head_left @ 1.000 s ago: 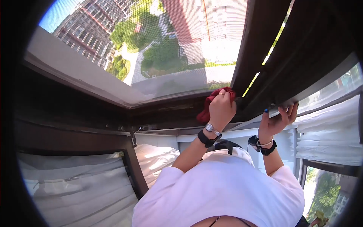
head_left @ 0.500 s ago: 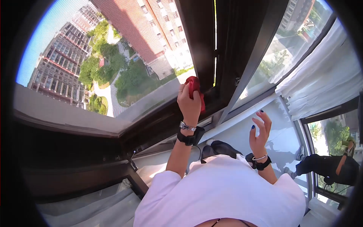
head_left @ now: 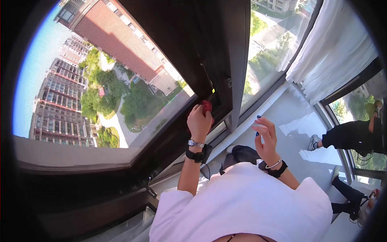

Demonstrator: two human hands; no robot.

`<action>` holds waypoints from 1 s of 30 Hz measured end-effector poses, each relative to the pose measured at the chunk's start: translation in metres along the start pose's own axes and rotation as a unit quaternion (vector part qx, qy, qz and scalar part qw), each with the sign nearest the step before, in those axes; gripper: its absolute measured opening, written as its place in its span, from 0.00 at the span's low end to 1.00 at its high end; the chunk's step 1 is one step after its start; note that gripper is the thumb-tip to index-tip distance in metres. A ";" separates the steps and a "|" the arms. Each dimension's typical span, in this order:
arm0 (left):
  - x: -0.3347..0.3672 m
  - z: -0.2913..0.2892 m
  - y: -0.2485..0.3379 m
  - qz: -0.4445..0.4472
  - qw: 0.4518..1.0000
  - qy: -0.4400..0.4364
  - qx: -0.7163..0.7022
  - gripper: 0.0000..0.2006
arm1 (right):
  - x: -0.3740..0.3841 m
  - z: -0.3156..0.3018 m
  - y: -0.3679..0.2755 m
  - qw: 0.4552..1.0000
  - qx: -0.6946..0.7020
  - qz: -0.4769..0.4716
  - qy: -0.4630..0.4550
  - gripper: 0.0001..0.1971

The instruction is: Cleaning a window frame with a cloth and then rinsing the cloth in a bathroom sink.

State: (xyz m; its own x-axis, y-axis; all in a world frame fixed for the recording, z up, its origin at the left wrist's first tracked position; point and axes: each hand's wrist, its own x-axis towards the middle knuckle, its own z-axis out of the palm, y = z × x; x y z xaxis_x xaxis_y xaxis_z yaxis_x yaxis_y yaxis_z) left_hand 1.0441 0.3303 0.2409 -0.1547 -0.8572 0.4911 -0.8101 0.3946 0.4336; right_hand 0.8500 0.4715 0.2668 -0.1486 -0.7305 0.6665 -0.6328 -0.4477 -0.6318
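My left hand (head_left: 198, 124) is closed around a bunched red cloth (head_left: 207, 105). It presses the cloth to the dark window frame (head_left: 161, 152), close to the corner beside the glass. Most of the cloth is hidden behind my fingers. A metal bracelet and a black wrist strap sit on that wrist. My right hand (head_left: 267, 139) is raised over the pale floor with its fingers apart and slightly curled, holding nothing. It touches neither the frame nor the cloth.
A dark sash with a silver edge (head_left: 238, 60) stands to the right of the frame. A white curtain (head_left: 330, 52) hangs beyond it. At the lower left is a metal window stay (head_left: 151, 187). People in dark trousers (head_left: 346, 135) are at the right, by another window.
My view has turned, shifting the window and floor. My left hand has moved the cloth down the frame toward its corner. A second person's legs now show at the lower right.
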 end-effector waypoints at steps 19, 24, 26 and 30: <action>-0.029 -0.065 0.045 -0.303 0.593 -0.198 -0.719 0.22 | 0.022 0.042 0.002 0.738 0.575 0.316 -0.158 0.35; -0.031 -0.068 0.058 -0.240 0.910 -0.127 -0.312 0.19 | 0.017 0.061 -0.005 0.557 0.697 0.433 -0.127 0.38; -0.032 -0.077 0.054 -0.206 0.917 -0.178 -0.290 0.21 | 0.013 0.077 -0.002 0.678 0.561 0.454 -0.136 0.37; -0.038 -0.088 0.024 -0.174 0.910 -0.174 -0.335 0.25 | 0.010 0.114 0.001 0.772 0.475 0.413 -0.094 0.35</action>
State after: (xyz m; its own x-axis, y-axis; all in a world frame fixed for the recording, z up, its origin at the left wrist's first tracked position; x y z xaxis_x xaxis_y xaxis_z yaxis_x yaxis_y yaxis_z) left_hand 1.0806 0.4015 0.2988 -0.2197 -0.9754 0.0176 -0.3366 0.0927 0.9371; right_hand 0.9340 0.4047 0.2276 -0.0343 -0.9908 -0.1305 0.4737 0.0989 -0.8751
